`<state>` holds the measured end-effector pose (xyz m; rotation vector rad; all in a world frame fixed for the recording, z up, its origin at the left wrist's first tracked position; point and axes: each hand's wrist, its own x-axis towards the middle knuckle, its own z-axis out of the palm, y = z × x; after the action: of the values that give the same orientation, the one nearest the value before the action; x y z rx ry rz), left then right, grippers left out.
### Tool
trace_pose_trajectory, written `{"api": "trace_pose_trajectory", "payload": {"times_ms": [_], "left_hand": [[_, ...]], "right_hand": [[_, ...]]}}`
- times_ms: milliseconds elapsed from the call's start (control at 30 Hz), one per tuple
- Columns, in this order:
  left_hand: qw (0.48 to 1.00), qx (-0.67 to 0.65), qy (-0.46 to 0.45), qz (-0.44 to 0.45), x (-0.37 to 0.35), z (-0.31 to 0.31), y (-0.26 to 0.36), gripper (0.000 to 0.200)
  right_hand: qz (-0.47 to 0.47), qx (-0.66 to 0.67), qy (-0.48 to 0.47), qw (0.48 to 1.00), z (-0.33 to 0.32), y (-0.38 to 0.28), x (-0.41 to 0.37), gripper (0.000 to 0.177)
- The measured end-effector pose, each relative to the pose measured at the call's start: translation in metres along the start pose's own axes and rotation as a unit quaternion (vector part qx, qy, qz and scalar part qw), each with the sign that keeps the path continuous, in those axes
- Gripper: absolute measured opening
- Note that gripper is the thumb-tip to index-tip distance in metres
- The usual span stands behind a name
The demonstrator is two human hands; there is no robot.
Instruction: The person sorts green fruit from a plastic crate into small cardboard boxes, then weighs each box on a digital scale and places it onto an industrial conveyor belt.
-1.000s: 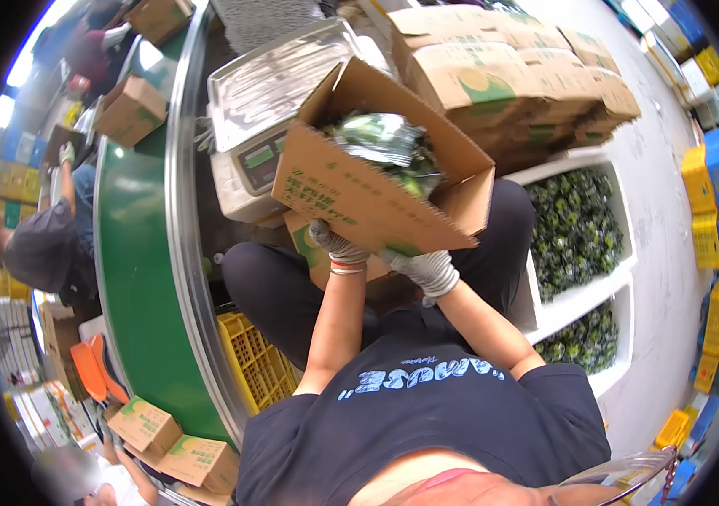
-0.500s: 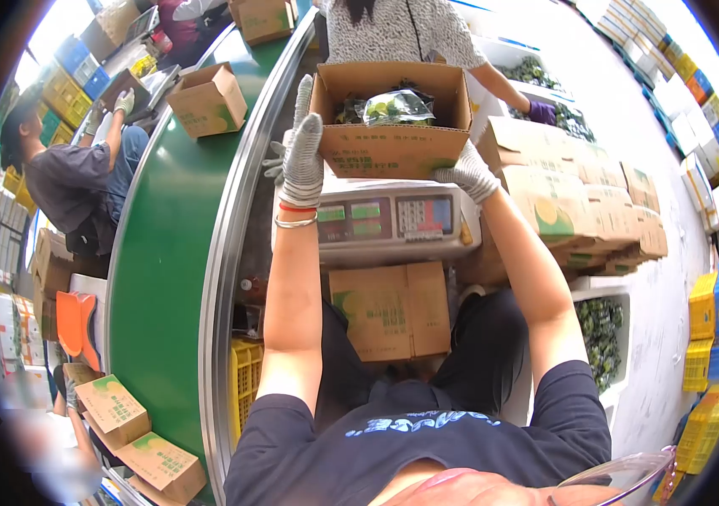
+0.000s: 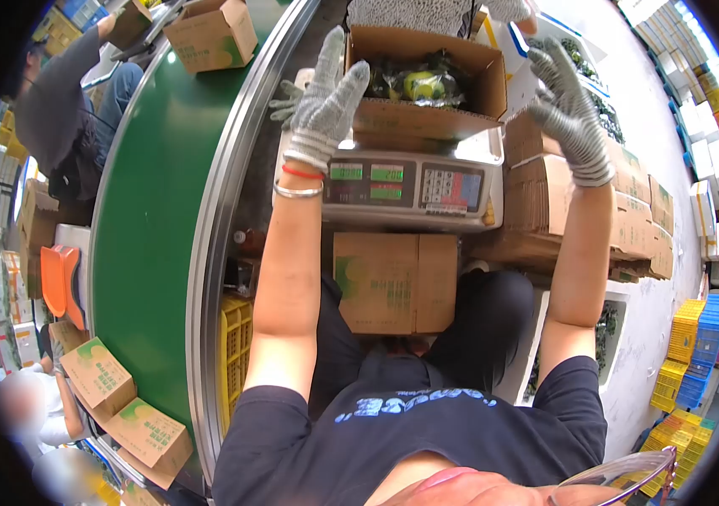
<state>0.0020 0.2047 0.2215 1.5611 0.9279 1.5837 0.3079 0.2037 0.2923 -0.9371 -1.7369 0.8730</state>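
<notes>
Carton [image 3: 427, 128], flaps up and top uncovered, stands over the weighing scale [image 3: 410, 196], beyond its lit display panel and in front of the seated worker. Inside: clear bags of green fruit [image 3: 424, 87], their film glossy and creased. Left hand [image 3: 317, 110], in a grey knit glove, is beside the carton's left wall with fingers extended and nothing gripped; its thumb overlaps the carton's edge in my line of sight, so I can't be sure whether it touches. Right hand [image 3: 568, 114], gloved likewise, has its fingers spread and holds nothing; it is raised clear of the right wall, the palm turned inward. On the near side, below the scale, a second carton [image 3: 393, 282] lies between the knees. To the right is a stack of flattened cartons [image 3: 536, 190]; to the left runs the green conveyor [image 3: 153, 228]. Handling estimate: the loaded carton should be moderately heavy, its weight sitting low, the board stiff along folds and corners but apt to bow mid-wall if squeezed. The bags would be slippery and free to slide under tilt, the fruit firm yet bruisable. Best hold, in my judgement: both palms low on opposite side walls, fingers hooked beneath the bottom edges, carton kept level; the loose flaps make poor handles.
</notes>
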Motion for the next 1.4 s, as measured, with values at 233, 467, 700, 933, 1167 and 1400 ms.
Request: {"api": "trace_pose_trajectory", "payload": {"times_ms": [233,467,700,933,1167,1400], "left_hand": [[0.981,0.139,0.090,0.101,-0.006,-0.028,0.002,0.049],[0.987,0.081,0.099,0.093,-0.020,-0.031,0.013,0.048],[1.000,-0.014,0.017,0.014,-0.021,-0.013,0.006,0.050],[0.999,0.020,0.015,0.029,-0.017,-0.010,0.002,0.042],[0.995,-0.025,-0.022,0.090,-0.010,-0.018,-0.029,0.041],[0.998,-0.037,0.046,-0.024,0.002,0.016,-0.029,0.045]], "right_hand": [[-0.014,-0.215,-0.009,0.976,0.069,-0.059,0.006,0.033],[0.129,-0.538,-0.129,0.823,0.115,-0.099,0.045,0.047],[0.156,-0.558,-0.240,0.779,0.124,-0.047,0.078,0.047],[0.038,-0.323,0.005,0.946,0.064,-0.046,0.061,0.032],[0.075,-0.651,-0.312,0.688,0.094,-0.080,0.055,0.034],[0.093,-0.720,-0.085,0.683,0.136,0.026,0.085,0.025]]}}
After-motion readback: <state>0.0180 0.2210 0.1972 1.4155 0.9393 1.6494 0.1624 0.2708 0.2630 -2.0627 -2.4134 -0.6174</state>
